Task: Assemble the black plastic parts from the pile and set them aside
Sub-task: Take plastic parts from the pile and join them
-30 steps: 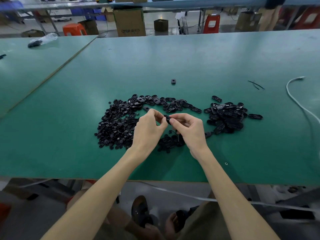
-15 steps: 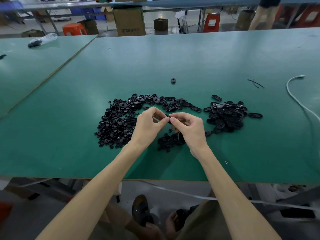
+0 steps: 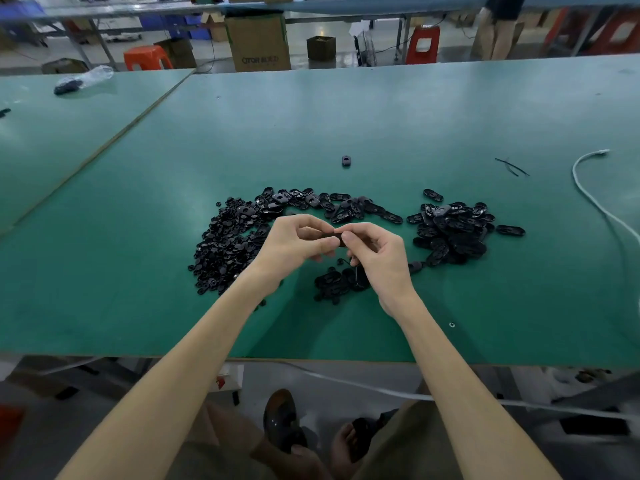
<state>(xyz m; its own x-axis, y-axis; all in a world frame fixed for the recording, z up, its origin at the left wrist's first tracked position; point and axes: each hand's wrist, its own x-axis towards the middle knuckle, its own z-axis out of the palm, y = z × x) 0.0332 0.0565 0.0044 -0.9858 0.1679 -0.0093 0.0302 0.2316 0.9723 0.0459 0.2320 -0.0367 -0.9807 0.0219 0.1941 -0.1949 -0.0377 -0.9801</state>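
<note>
A clear plastic bag (image 3: 85, 79) lies on the neighbouring table at far left. On the green table (image 3: 138, 271), a spread pile of small black parts (image 3: 225, 244) sits left of centre, with a curved row of oval pieces (image 3: 332, 204) running from its top edge towards the right. The left hand (image 3: 294, 247) is raised just above the table beside this pile, thumb and forefinger curled in a pinch on a small black part (image 3: 341, 242). The right hand (image 3: 381, 261) meets it fingertip to fingertip and pinches the same part from the other side; most of the part is hidden between the fingers. A small heap (image 3: 334, 284) lies on the table under the hands. One lone piece (image 3: 346, 161) lies farther back. To the right lies a second pile of oval pieces (image 3: 450, 230), and a white cable (image 3: 588, 195) curves near the right edge.
</note>
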